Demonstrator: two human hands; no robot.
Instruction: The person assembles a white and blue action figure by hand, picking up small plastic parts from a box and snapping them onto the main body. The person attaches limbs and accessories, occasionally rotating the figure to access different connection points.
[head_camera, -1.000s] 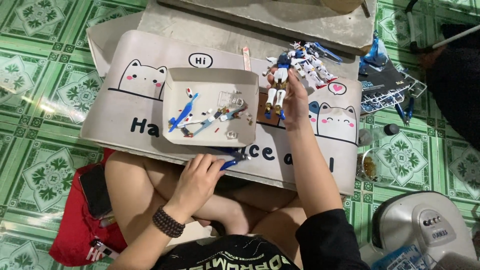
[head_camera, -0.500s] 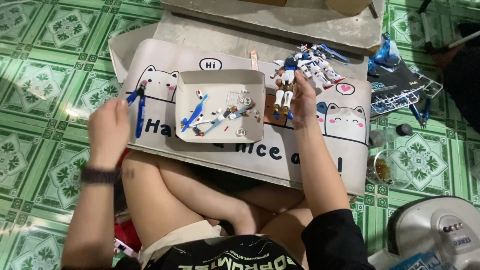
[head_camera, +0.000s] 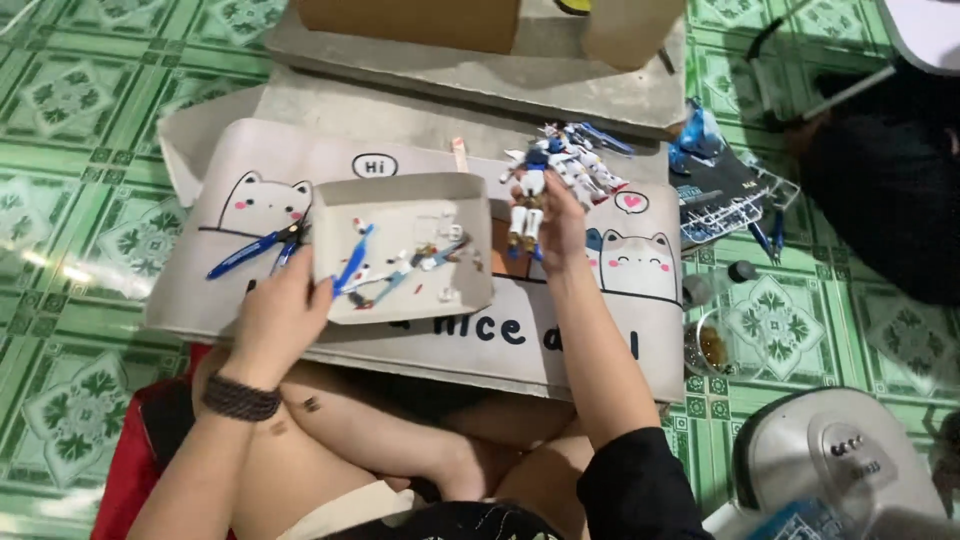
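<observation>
While the right hand (head_camera: 560, 222) grips the white-and-blue model robot (head_camera: 530, 195) upright on the cat-print mat (head_camera: 420, 150), right of the shallow tray (head_camera: 400, 255), the left hand (head_camera: 280, 315) rests fingers loosely spread at the tray's near-left edge, beside the blue nippers (head_camera: 255, 250). Steadying the tray helps when picking out small parts.

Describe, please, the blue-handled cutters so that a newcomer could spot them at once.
Find the grey cartoon-cat mat on the person's lap. Left of its shallow grey cardboard tray, by the left hand, lie the blue-handled cutters: the only long tool outside the tray.
</observation>
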